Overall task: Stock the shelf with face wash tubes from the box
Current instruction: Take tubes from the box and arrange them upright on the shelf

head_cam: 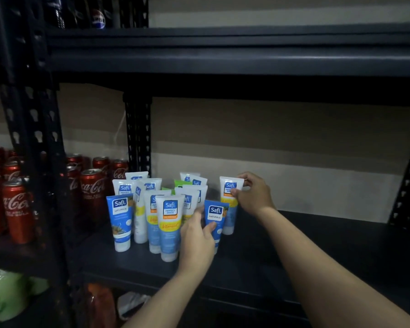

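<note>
Left grip curls fingers and thumb round an upright blue tube near the front of the shelf. Right grip pinches the top of a white tube standing just behind it. Both tubes border a cluster of standing tubes, right of red cans.

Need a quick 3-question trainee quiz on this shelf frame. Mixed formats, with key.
1. True or false: the right hand pinches a white-topped tube near its top.
2. What stands to the left of the tube cluster? A) red cola cans B) cereal boxes C) glass jars
3. Fill in: the left hand grips a ___ Naturals tube.

Key: 1 true; 2 A; 3 blue.
</note>
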